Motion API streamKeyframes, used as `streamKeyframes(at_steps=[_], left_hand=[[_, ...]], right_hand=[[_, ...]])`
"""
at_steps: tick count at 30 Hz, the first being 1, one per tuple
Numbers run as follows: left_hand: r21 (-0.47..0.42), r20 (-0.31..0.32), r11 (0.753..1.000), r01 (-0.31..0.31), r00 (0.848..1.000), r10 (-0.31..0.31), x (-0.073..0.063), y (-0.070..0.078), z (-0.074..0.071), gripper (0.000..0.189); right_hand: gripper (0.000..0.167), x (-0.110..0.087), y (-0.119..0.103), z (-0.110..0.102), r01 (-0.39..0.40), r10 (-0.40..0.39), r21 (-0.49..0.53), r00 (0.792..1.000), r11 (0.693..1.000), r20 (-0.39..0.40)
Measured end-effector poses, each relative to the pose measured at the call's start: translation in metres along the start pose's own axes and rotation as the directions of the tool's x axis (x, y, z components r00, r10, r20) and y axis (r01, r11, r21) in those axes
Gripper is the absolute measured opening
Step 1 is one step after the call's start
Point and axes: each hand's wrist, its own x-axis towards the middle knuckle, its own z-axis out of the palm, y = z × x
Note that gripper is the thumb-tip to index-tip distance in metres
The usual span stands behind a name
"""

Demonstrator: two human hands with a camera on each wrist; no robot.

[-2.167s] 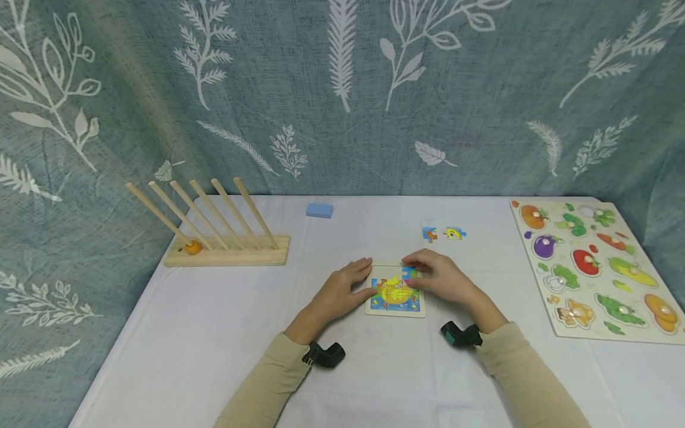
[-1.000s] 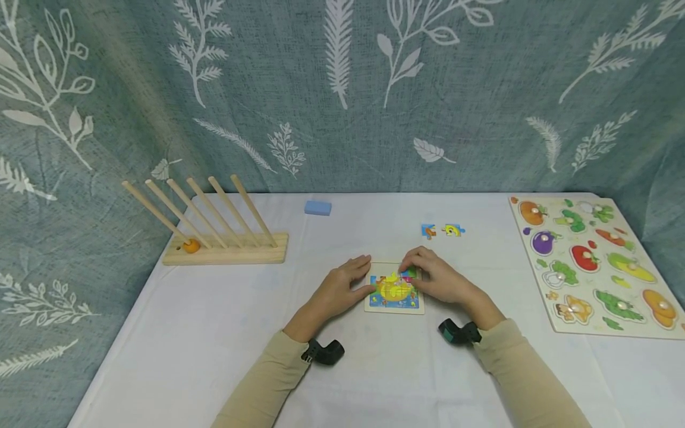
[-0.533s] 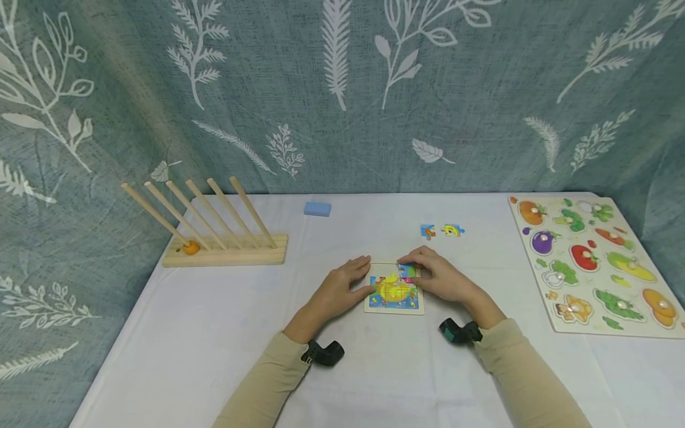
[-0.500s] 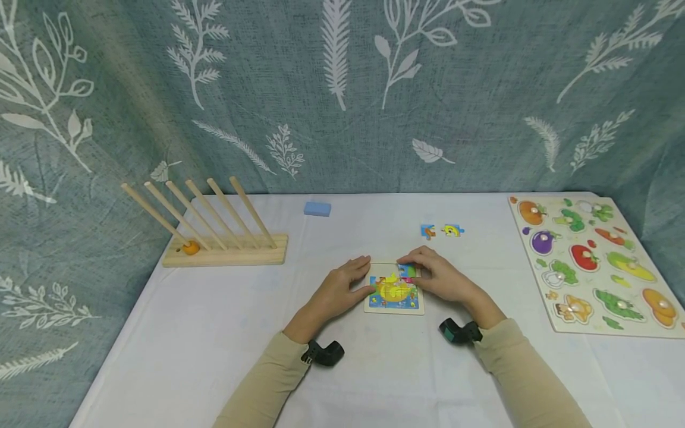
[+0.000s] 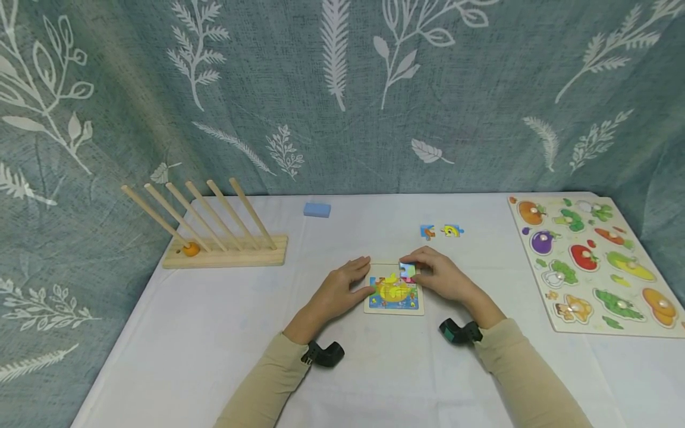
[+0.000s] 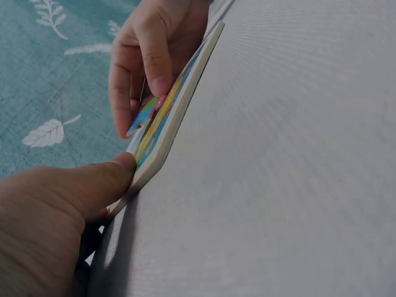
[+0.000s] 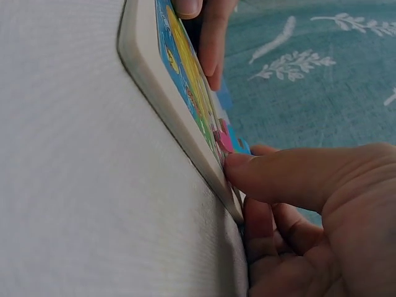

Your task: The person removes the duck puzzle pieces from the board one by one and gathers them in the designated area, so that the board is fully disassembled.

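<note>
A small wooden jigsaw puzzle board (image 5: 393,311) lies on the white-covered table, its inside showing a yellow duck on blue. My left hand (image 5: 340,291) holds the board by its left side, thumb at the rim in the left wrist view. At the upper right corner, my right hand (image 5: 440,274) pinches a blue, green and pink puzzle piece (image 5: 407,271) between thumb and fingers. That piece sits tilted, partly raised above the board in the left wrist view. Part of the upper row shows bare wood.
Behind the board lie two loose puzzle pieces (image 5: 427,232). A blue block (image 5: 317,210) is near the back edge. On the left stands a wooden peg rack (image 5: 230,258) with an orange bead (image 5: 191,249); on the right lies a vegetable knob puzzle (image 5: 567,285).
The pinched piece has tipped at the corner and now catches pale light. My right fingers have shifted slightly with it, while my left hand stays at the board.
</note>
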Motion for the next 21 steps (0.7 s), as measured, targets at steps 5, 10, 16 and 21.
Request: streamKeyframes(at_steps=[5, 10, 16, 21], left_hand=[[-0.013, -0.006, 1.000, 0.000, 1.000, 0.000, -0.001, 0.001, 0.000, 0.059], [-0.018, -0.007, 1.000, 0.004, 1.000, -0.004, -0.001, 0.001, 0.000, 0.059], [-0.013, -0.009, 1.000, 0.005, 1.000, -0.005, -0.001, 0.002, 0.000, 0.059], [-0.005, -0.010, 1.000, 0.003, 1.000, -0.003, -0.001, 0.001, 0.000, 0.059]], right_hand=[[0.034, -0.001, -0.003, 0.000, -0.010, 0.009, -0.007, 0.999, 1.000, -0.032], [0.035, -0.002, -0.006, -0.004, -0.021, 0.022, 0.010, 0.998, 1.000, -0.061], [0.037, -0.004, -0.004, -0.016, -0.051, 0.053, 0.021, 0.992, 0.998, -0.115], [0.036, -0.007, 0.004, -0.029, -0.082, 0.084, 0.019, 0.984, 0.996, -0.155]])
